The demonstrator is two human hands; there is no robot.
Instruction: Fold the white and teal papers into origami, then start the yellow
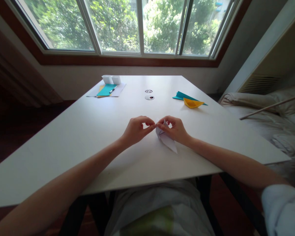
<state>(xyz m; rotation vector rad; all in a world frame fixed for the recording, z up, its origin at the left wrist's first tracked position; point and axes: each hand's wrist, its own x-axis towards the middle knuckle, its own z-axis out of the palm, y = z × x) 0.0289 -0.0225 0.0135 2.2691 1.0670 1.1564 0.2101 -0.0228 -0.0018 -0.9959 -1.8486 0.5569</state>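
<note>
A piece of folded white paper (169, 143) with pointed corners hangs just above the table near its front edge, one tip angled down to the right. My right hand (176, 128) grips its upper part between thumb and fingers, covering some of the folds. At the paper's upper left corner, my left hand (139, 129) pinches with thumb and index fingertip, close against the right fingertips. What exact shape the paper has been folded into is hard to tell.
Farther right on the white table (88, 137) lie a yellow paper boat (193, 103) and a teal paper plane (184, 95). Two round patterned discs (149, 97) are at the centre back. Coloured sheets (106, 90), a pen (113, 89) and white folded pieces (111, 79) sit back left.
</note>
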